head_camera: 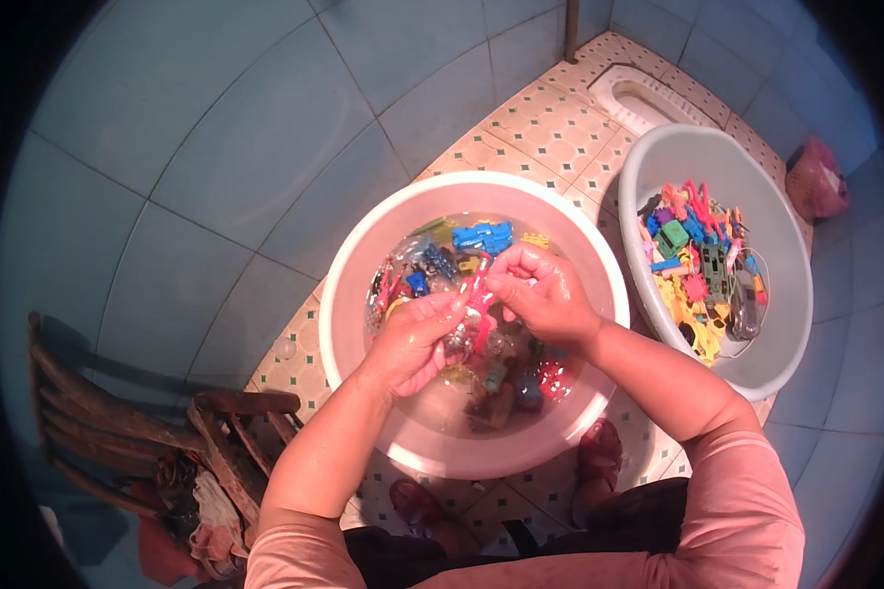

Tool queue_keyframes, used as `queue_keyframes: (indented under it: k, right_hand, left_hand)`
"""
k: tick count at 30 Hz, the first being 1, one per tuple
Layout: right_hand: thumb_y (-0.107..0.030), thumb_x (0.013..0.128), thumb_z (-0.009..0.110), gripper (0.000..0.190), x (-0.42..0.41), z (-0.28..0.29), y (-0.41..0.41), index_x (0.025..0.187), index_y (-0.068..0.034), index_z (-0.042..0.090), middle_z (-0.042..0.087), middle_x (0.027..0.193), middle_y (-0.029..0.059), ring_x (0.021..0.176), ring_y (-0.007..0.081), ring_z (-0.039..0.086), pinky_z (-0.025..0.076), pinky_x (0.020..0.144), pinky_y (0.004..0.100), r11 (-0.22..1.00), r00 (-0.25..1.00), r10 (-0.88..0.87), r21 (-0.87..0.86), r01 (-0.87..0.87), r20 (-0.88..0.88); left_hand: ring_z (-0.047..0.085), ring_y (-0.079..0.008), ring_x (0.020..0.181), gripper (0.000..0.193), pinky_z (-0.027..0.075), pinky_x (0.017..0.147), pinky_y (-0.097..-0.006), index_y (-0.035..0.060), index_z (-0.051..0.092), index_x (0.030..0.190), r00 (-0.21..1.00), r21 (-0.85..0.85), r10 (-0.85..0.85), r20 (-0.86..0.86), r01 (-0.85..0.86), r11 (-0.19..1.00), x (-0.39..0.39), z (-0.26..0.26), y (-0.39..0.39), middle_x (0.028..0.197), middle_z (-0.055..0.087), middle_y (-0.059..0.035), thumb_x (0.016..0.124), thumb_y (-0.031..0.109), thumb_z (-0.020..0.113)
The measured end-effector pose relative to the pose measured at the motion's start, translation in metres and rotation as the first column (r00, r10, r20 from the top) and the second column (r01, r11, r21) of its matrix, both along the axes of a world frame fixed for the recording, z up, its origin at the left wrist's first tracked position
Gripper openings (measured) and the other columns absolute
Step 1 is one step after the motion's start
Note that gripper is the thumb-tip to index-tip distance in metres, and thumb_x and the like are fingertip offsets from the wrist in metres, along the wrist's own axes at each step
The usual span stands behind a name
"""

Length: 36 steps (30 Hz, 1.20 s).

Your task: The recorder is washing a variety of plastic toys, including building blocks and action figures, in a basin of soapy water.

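Observation:
Both of my hands are over a round white plastic basin (471, 465) that holds water and several plastic toys. Between them is a wet, bright pink plastic toy (479, 294), its exact kind unclear. My left hand (420, 335) grips its lower left side, and my right hand (538, 291) pinches its upper part from the right. A blue plastic toy (482, 237) lies in the basin beyond my hands. To the left in the water is a small blue piece (417, 283). Near the right wall sits a red toy (555, 379), partly under water.
At the right stands a large grey plastic tub (777, 316) with many toys, including a dark green toy vehicle (714, 272). Behind it is a squat toilet (648, 96). A wooden chair (118, 412) with cloths (217, 515) stands at the left. A pink plastic bag (818, 180) is by the right wall.

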State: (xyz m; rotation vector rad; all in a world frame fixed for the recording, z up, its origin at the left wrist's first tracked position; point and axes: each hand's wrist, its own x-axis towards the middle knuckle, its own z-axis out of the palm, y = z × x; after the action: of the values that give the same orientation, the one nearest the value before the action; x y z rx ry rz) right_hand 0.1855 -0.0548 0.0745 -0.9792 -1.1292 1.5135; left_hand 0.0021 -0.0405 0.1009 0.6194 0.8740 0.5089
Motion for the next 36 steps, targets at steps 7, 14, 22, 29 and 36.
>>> queue_keyframes:
  k: [7,14,22,29,36]
  right_hand:
    - [-0.015,0.087,0.059,0.014,-0.009,-0.002,-0.007,0.089,-0.001,0.059,0.061,0.073,0.0015,0.065,0.0052,0.055,0.047,0.059,0.0211,0.999,0.997,-0.011,0.052,0.008,0.076]
    - [-0.012,0.087,0.058,0.013,-0.004,0.005,-0.001,0.089,0.001,0.056,0.061,0.077,0.0056,0.067,0.0088,0.059,0.049,0.064,0.0224,0.996,0.999,0.014,0.09,-0.011,-0.033]
    - [-0.01,0.085,0.061,0.011,0.006,-0.006,0.002,0.088,0.0,0.056,0.062,0.08,0.0061,0.076,0.0102,0.059,0.049,0.07,0.0246,0.98,0.99,-0.116,0.153,0.126,-0.077]
    - [-0.011,0.083,0.065,0.013,-0.004,-0.007,-0.008,0.086,0.0,0.058,0.064,0.081,0.0065,0.079,0.0098,0.059,0.049,0.072,0.0246,0.967,0.961,-0.171,0.222,0.121,0.218]
    - [-0.014,0.086,0.061,0.018,-0.01,-0.024,0.0,0.093,0.001,0.055,0.062,0.087,0.0073,0.077,0.011,0.06,0.05,0.07,0.0238,0.987,0.959,-0.15,-0.102,0.128,-0.24]
  left_hand:
    - [0.057,-0.0095,0.058,0.024,0.045,0.046,-0.0218,0.003,0.055,0.103,0.999,0.13,-0.02,-0.026,0.023,0.991,-0.001,-0.009,-0.002,0.084,0.063,-0.0048,0.093,0.025,0.049]
    - [0.061,-0.0148,0.088,0.035,0.051,0.074,-0.0266,-0.003,0.05,0.118,0.993,0.222,-0.102,0.063,0.086,0.971,-0.011,-0.004,0.001,0.106,0.061,-0.013,0.09,0.016,0.055]
    - [0.06,-0.0169,0.09,0.037,0.051,0.077,-0.0267,-0.0044,0.05,0.117,0.99,0.173,-0.028,0.137,0.004,0.985,-0.015,0.003,-0.002,0.1,0.061,-0.012,0.09,0.02,0.056]
    - [0.052,-0.0087,0.047,0.045,0.04,0.038,-0.0218,-0.0015,0.058,0.079,0.901,0.324,0.155,-0.406,-0.017,0.946,-0.011,0.006,0.005,0.06,0.056,-0.0049,0.091,0.041,0.05]
    - [0.044,-0.0055,0.041,0.045,0.034,0.038,-0.0191,0.0004,0.061,0.075,0.831,0.636,0.247,-0.499,0.157,0.756,-0.012,-0.02,0.007,0.054,0.051,-0.002,0.093,0.039,0.049]
